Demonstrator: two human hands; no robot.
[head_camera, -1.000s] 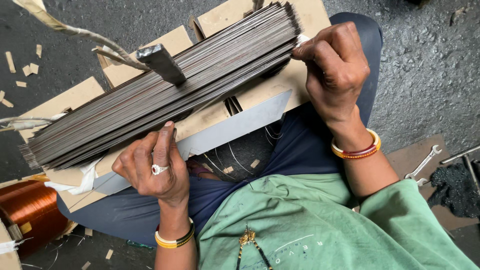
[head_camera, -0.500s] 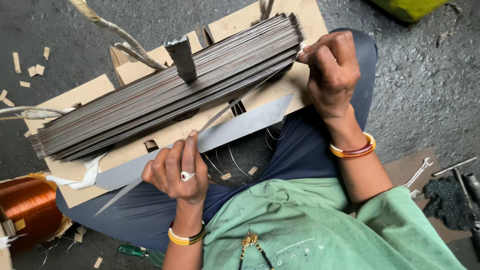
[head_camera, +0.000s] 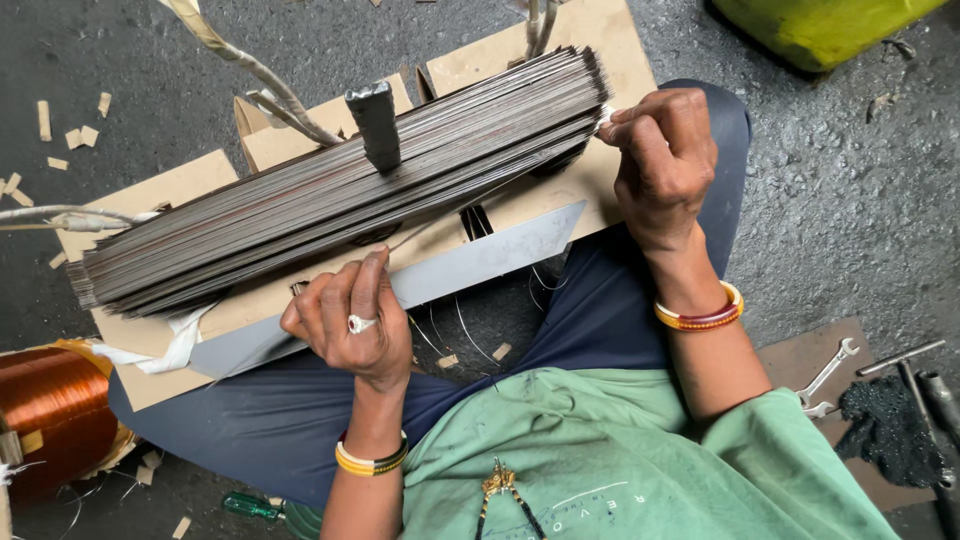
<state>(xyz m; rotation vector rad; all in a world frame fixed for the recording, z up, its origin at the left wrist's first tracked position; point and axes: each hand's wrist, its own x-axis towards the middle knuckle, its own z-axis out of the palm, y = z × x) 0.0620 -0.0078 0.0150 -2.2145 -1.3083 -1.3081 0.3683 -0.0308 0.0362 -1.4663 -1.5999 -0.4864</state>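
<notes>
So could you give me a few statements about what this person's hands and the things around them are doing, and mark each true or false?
1. The left hand rests on a long flat metal strip lying across the lap. True.
2. The right hand holds a spanner. False: it pinches the end of the stack of thin metal sheets; the spanner lies on the floor.
3. A dark metal block sits on top of the stack. True.
4. The copper wire coil sits on the lap. False: it is on the floor at the person's left.
5. Both wrists are bare. False: each wears bangles.
</notes>
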